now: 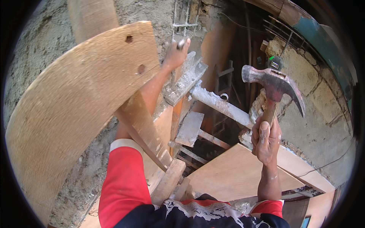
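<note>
A broad curved plywood panel (72, 102) fills the left of the scene, leaning against a rough grey concrete wall (42, 34); two small round holes show near its far right edge. Just right of it, a narrow wooden batten (144, 129) runs diagonally from under the panel down toward the near middle.

The left arm, in a red sleeve (123, 178) with a white cuff, reaches far forward beside the panel's right edge. The left hand (175, 56) is closed around a small metal piece (181, 43) (too small to say what kind), held up against the wall just below some rusty reinforcing bars (181, 19). Right beneath that hand sit cement-crusted timber pieces (186, 81), and a mortar-caked pole (220, 106) slants from there down to the right.

In the near middle lies a flat plywood sheet (235, 171), with a dark gap and wooden framing beyond it.

On the right, the right hand (266, 140) is clenched in a fist around the wooden handle of a claw hammer (274, 85), thumb laid along the handle. The hammer stands upright, its worn rusty head well above the hand, striking face pointing left and claw curving right. Behind it rises a block wall (315, 98) with a teal-painted beam (323, 41) at the far right.
</note>
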`<state>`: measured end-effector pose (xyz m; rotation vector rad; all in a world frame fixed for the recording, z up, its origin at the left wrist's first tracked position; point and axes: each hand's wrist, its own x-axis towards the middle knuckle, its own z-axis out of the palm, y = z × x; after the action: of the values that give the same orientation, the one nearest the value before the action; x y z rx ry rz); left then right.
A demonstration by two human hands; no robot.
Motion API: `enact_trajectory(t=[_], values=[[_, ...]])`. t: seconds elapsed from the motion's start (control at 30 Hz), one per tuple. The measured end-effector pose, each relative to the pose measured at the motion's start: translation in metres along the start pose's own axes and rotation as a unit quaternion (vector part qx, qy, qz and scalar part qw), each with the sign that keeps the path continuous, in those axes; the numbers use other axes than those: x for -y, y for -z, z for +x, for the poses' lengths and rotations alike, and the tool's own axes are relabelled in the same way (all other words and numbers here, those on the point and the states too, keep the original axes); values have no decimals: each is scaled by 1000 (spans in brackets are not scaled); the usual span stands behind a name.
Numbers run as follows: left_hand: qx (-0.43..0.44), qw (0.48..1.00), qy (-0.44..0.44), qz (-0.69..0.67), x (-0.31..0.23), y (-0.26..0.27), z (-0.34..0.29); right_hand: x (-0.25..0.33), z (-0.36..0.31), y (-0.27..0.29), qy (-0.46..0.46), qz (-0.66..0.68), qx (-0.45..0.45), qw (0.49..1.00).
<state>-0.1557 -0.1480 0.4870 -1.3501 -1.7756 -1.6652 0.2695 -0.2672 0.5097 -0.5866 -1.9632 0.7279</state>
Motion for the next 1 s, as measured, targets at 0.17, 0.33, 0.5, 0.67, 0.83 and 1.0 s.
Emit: enact_trajectory(t=[0.17, 0.33, 0.5, 0.67, 0.83, 1.0], values=[[111, 991, 56, -55, -78, 28, 14, -16, -26, 28, -38, 22, -50, 998], [78, 992, -50, -83, -48, 8, -8, -22, -24, 20, -52, 79, -71, 993], [85, 990, -5, -115, -15, 2, -7, -32, -28, 8, -79, 119, -57, 988], [60, 993, 78, -61, -3, -15, -5, -37, -32, 6, -99, 105, -42, 989], [84, 995, 44, -12, -65, 27, 9, -56, -51, 28, -73, 27, -96, 992], [62, 988, -42, -138, -60, 8, -12, -62, -46, 14, -130, 151, -122, 972]])
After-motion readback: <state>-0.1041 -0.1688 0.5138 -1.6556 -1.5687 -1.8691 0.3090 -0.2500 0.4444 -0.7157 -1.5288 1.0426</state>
